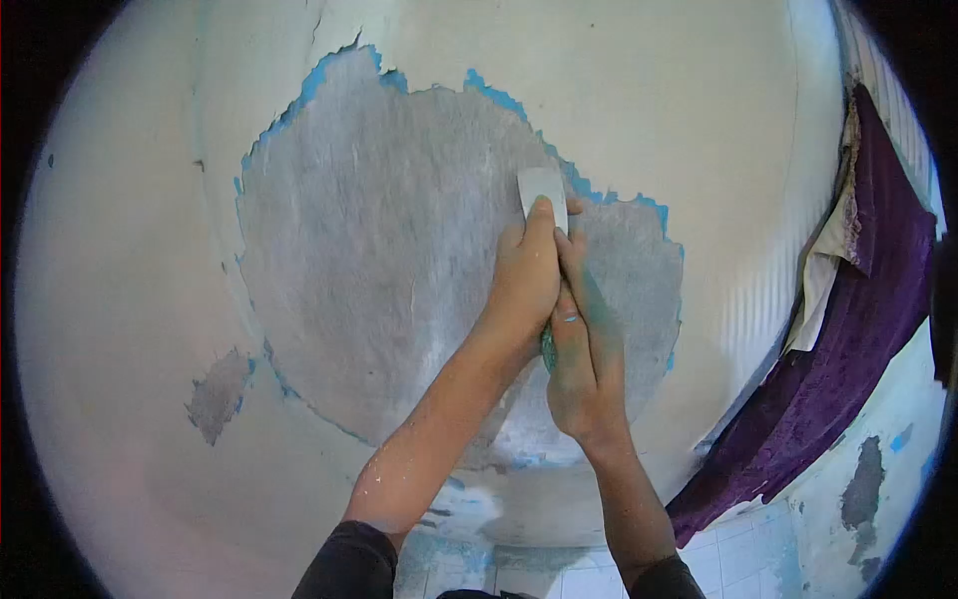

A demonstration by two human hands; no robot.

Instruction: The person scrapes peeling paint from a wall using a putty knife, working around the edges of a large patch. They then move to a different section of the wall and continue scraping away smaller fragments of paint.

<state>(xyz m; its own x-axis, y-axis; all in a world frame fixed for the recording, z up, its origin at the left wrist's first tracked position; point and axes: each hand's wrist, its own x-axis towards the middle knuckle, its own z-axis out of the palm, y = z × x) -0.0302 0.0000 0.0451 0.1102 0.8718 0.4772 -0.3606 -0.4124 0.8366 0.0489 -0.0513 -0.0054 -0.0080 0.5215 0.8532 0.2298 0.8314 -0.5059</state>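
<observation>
Both my hands are closed around one scraper [539,184], held against the wall in front of me. Its pale, flat blade points up, just left of the ragged blue paint edge [572,178]. My left hand [523,275] wraps the upper part, thumb pressed along the blade. Below and to the right, my right hand [587,364] grips the handle, with greenish dust on its skin. A bit of green handle [548,349] shows between the wrists; the rest is hidden by my fingers. Behind the hands spreads a large bare grey patch [369,220], bordered by peeling cream paint [669,100].
A smaller grey patch [218,396] lies at lower left. On the right hangs a purple curtain [828,339] with a pale lining, next to a window-like opening. White floor tiles [649,584] show at the bottom. Another stripped patch [863,484] marks the wall at lower right.
</observation>
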